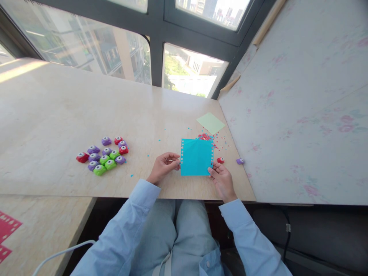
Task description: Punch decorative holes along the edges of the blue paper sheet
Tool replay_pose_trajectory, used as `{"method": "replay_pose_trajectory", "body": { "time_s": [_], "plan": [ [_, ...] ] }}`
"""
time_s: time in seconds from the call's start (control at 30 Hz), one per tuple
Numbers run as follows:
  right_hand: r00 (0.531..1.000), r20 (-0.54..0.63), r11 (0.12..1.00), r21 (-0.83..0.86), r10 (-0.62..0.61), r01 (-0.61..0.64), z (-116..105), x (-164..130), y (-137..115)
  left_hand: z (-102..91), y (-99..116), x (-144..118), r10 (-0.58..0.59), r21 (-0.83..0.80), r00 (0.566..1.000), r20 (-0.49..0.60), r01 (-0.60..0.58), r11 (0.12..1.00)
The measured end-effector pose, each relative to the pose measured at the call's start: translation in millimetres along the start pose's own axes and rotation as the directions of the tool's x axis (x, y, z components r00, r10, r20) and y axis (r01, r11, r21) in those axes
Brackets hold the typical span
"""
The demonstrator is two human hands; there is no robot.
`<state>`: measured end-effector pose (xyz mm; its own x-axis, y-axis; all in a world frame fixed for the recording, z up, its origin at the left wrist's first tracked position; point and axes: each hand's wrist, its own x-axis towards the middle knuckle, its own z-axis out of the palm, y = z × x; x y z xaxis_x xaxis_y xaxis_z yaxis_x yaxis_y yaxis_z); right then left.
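Lying between both, blue paper (197, 157), left hand (163, 166), right hand (222, 180) pinching its edges.

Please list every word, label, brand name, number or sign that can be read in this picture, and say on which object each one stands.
None can be read. The blue paper held by the left hand and right hand carries only punched holes, no print. The green paper is blank. The punches show no legible marks; they are too small to tell.
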<state>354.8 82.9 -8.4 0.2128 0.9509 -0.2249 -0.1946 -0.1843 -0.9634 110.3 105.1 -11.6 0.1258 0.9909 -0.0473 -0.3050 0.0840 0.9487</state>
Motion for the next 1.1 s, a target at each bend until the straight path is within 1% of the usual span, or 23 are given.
{"method": "replay_pose_trajectory", "body": {
  "time_s": [0.13, 0.47, 0.57, 0.73, 0.87, 1.0, 1.1],
  "plan": [
    [1.0, -0.002, 1.0, -0.019, -0.008, 0.008, -2.1, 0.5, -1.0, 0.7, 1.9, -1.5, -0.017, 0.006, 0.999, -0.031, 0.017, 1.0],
    [1.0, -0.023, 1.0, -0.004, 0.001, -0.001, -4.5, 1.2, -1.8, 1.4, 2.6, -1.7, -0.017, 0.02, 0.999, -0.032, 0.018, 1.0],
    [0.999, -0.038, 1.0, 0.012, -0.001, 0.001, -5.5, 1.7, -1.0, 0.3, 2.5, -1.2, -0.02, 0.024, 0.999, -0.047, 0.021, 0.999],
    [0.998, -0.06, 0.999, 0.048, -0.005, 0.008, -9.9, 3.3, 1.7, -1.7, 2.1, -0.1, 0.007, 0.039, 0.993, -0.12, -0.003, 0.999],
    [0.998, -0.062, 0.999, 0.046, -0.006, 0.009, -12.2, 3.9, 2.2, -2.9, 0.1, 1.7, 0.036, 0.077, 0.99, -0.138, -0.025, 0.997],
    [0.994, -0.105, 0.999, 0.003, -0.039, 0.039, -15.6, 4.1, 0.7, -4.3, -3.1, 3.4, 0.06, 0.118, 0.985, -0.164, -0.04, 0.992],
    [0.99, -0.132, 0.998, 0.01, -0.055, 0.056, -21.3, 3.0, 0.4, -2.7, -5.0, 4.5, 0.069, 0.131, 0.982, -0.177, -0.046, 0.99]
  ]
}}
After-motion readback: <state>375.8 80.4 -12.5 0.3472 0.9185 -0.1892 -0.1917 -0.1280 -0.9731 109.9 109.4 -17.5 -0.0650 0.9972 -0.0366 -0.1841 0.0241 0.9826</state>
